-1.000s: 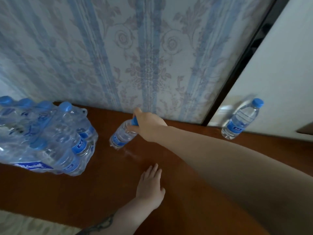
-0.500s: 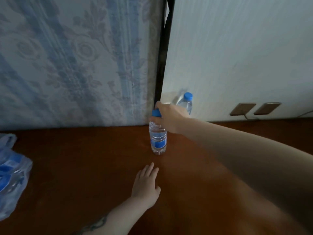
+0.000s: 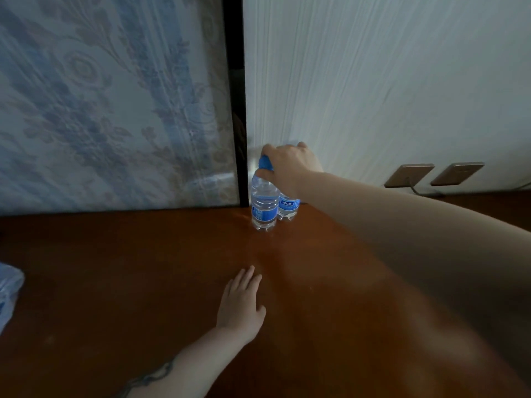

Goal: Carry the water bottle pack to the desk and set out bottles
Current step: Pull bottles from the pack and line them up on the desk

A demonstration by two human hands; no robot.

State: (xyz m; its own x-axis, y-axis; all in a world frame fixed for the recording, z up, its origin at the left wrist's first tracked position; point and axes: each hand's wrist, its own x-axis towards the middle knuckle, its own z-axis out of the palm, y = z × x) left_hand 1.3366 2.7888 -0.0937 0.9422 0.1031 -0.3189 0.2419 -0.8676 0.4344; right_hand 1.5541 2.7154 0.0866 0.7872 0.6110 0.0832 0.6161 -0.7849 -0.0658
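right hand (image 3: pixel 288 165) gripping bottle (image 3: pixel 263 203) cap, bottle upright on desk (image 3: pixel 143 282)

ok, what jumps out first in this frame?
The right hand, gripping the blue cap of an upright water bottle at the desk's far edge, right beside a second bottle against the white wall. Nearer the camera, the left hand lies flat and open on the brown desk. The plastic pack barely shows at far left.
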